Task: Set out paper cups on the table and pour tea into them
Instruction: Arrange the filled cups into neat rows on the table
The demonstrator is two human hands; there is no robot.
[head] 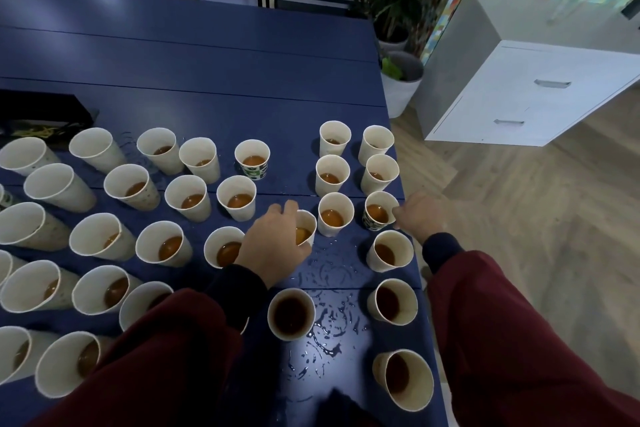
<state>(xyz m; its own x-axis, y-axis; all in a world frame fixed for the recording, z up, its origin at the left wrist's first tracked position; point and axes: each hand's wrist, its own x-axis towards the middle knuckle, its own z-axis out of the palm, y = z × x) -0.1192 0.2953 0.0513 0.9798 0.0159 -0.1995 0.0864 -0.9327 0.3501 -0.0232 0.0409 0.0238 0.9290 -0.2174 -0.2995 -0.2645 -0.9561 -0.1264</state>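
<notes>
Sleeve (166,340) overhangs filled cups (291,314). Your left hand (273,243) curls round one cup (308,224), probably repositioning; right hand (420,215) grip unreadable. Keep level.

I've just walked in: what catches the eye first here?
Rows of white paper cups holding amber tea crowd the dark blue table. At its middle the left hand grips one plain paper cup, while the blurred right hand touches a green-patterned paper cup near the right edge. Spilled liquid glistens between the nearest cups.
</notes>
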